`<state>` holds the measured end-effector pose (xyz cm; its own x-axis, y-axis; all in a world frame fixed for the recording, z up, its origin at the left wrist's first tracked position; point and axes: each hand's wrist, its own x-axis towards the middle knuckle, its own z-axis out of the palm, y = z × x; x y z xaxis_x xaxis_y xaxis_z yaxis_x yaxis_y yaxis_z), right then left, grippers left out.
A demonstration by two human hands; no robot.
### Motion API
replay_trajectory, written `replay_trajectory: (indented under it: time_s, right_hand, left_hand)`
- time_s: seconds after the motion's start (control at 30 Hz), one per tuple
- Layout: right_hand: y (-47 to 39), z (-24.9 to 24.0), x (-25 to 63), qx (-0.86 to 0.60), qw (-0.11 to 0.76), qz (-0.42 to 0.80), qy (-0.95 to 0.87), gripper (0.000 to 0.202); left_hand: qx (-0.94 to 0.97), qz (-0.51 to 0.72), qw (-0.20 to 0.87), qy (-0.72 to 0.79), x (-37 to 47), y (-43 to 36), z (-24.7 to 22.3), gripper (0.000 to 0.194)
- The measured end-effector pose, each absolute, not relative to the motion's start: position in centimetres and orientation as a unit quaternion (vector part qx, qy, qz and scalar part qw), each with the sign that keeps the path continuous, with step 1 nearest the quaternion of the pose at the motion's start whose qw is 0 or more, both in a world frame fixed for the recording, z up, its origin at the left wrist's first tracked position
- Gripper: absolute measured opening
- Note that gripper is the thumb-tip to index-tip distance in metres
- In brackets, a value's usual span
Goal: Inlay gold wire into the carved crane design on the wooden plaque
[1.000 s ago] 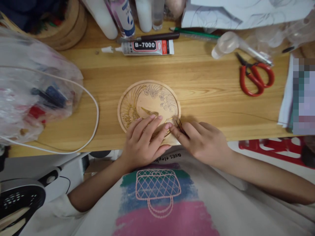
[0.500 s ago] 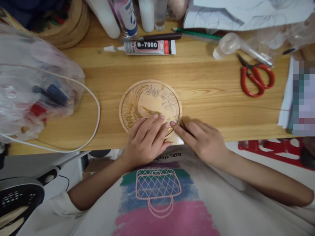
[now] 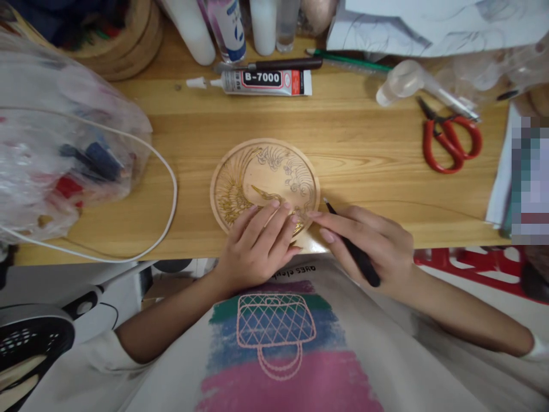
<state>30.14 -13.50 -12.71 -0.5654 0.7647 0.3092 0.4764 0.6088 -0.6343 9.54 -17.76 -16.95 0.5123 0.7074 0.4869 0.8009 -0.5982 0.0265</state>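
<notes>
hands on the engraved wooden disc (image 3: 265,177) at the desk (image 3: 364,154) front edge.
my left hand (image 3: 257,246) presses flat, fingers spread, on its lower part; my right hand (image 3: 373,243) grips a black tool (image 3: 354,252) beside it.

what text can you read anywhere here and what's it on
"B-7000": on the glue tube lying at the back of the wooden table.
"a" (a big blue letter or logo, partly cut off): on the white bottle behind the tube.
Mirrored small print, roughly "elepha...": on the shirt, below the left hand; too distorted to read surely.
Small print on the tube's red end: too small to read.
</notes>
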Motion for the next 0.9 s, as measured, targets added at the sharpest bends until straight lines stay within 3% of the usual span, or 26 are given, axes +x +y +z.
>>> replay_trajectory:
  time_s: [0.17, 0.37, 0.6, 0.73, 0.9]
  right_hand:
    - [-12.6, -11.4, 29.6, -0.421, 0.306, 0.407, -0.751, 0.036]
    - [-10.5, -11.2, 29.3, -0.383, 0.277, 0.444, -0.761, 0.022]
    - [-9.7, -11.2, 29.2, -0.417, 0.268, 0.591, -0.636, 0.018]
    - [-9.5, -10.7, 29.3, -0.399, 0.276, 0.589, -0.646, 0.018]
    - [-9.0, -10.6, 29.5, -0.357, 0.265, 0.451, -0.774, 0.019]
  left_hand:
    - [-0.861, -0.228, 0.089, -0.446, 9.6, -17.8, -16.8, 0.036]
    - [-0.856, -0.227, 0.074, -0.458, 9.6, -17.8, -16.7, 0.032]
    - [-0.856, -0.229, 0.060, -0.460, 9.5, -17.7, -16.7, 0.033]
    - [-0.859, -0.232, 0.052, -0.454, 9.4, -17.7, -16.7, 0.036]
    - [-0.861, -0.237, 0.047, -0.447, 9.4, -17.5, -16.6, 0.036]
